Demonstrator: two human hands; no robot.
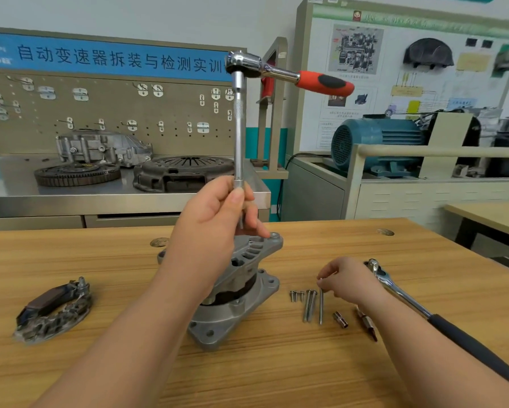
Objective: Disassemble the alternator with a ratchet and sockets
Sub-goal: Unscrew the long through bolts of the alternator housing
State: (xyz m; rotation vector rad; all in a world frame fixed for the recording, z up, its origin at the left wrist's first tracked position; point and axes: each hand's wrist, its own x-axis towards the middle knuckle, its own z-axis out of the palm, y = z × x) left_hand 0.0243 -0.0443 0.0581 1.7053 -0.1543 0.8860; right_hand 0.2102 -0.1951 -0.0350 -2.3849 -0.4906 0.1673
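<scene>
Left hand [217, 219] grips the ratchet extension [239, 136] above the alternator [232, 322] while right hand [346, 278] pinches a bolt [321, 307] on the table [276, 378].

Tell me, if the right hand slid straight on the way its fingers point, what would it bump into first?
The right hand points left across the table, pinching a long bolt. Next in line, probably, is the pair of long bolts beside it, then the alternator; depth is hard to judge.
</scene>
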